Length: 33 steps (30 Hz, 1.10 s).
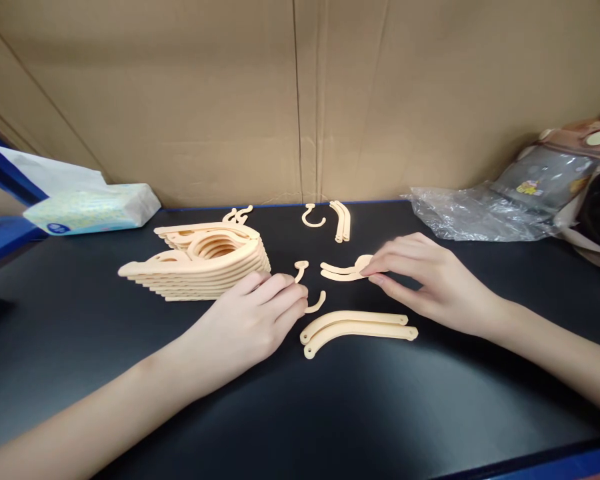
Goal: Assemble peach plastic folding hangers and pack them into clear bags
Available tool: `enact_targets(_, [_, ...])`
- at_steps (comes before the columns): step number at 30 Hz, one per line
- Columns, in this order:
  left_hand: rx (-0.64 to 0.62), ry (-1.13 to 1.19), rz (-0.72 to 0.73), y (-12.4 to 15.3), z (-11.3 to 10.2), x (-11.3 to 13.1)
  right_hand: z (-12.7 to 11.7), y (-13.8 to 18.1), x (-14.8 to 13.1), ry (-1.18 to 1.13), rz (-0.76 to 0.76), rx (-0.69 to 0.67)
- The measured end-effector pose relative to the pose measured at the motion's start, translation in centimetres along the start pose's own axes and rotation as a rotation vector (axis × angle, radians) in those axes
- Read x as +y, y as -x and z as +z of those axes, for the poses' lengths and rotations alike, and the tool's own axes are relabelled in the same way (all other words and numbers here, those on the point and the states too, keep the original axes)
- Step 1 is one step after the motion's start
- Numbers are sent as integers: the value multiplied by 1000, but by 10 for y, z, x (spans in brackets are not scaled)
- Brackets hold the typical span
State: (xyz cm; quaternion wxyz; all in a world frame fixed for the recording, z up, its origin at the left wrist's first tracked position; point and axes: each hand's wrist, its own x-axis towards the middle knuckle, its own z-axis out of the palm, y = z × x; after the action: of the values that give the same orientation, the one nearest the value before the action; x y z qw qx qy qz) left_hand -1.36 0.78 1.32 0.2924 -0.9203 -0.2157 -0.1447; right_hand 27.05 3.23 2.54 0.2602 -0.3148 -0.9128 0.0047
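"Where does the bare left arm [130,400] extend from?"
"Lower left; the right arm [555,353], also bare, slants in from the right."
"And the left hand [260,317]?"
"Palm down, fingers [283,290] curled. The right hand [427,280] pinches, thumb [396,291] and forefinger [393,265] drawn close."

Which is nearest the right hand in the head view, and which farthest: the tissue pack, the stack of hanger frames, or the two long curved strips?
Nearest to the right hand first:
1. Two long curved strips: just below it, toward the wearer.
2. Stack of hanger frames: to its left.
3. Tissue pack: far left, toward the back.
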Motion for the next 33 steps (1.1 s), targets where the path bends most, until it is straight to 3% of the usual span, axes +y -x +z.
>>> enact_targets(11, [133,73,33,3,-8,4,8,2,-10,-56,-7,14])
enact_targets(15, [224,96,34,4,-15,8,10,1,-18,-22,-38,-64])
enact_targets(20, [245,153,60,8,-20,12,11,1,-21,-70,-82,-108])
enact_targets(27, [236,178,111,1,-16,11,12,1,-16,-198,-89,14])
enact_targets(33, [127,262,52,-6,-17,13,10,0,-22,99,-217,130])
